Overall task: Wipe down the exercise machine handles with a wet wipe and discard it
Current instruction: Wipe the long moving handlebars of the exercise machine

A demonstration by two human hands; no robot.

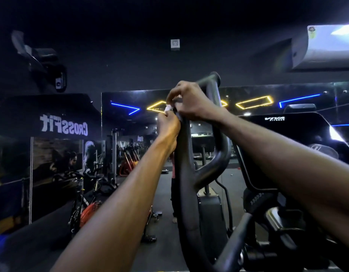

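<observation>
Both hands meet high on the black handle (184,154) of the exercise machine, arms stretched up and forward. The left hand (168,124) has its fingers curled in against the handle's left side and pinches the white wipe (168,109), of which only a small crumpled bit shows between the two hands. The right hand (191,101) sits just above, its fingers curled over the handle and onto the upper edge of the wipe, so it grips handle and wipe together. The handle forks here: one bar runs down toward the camera, the other loops right and rises to a capped end (214,77) just above the right hand. A console (287,146) marked with a brand name stands to the right, behind the right forearm. A mirror (130,122) behind the machine reflects blue and yellow light strips, and spin bikes (87,205) stand at lower left beneath a reversed CrossFit sign (64,128). An air conditioner (325,48) hangs at upper right.
</observation>
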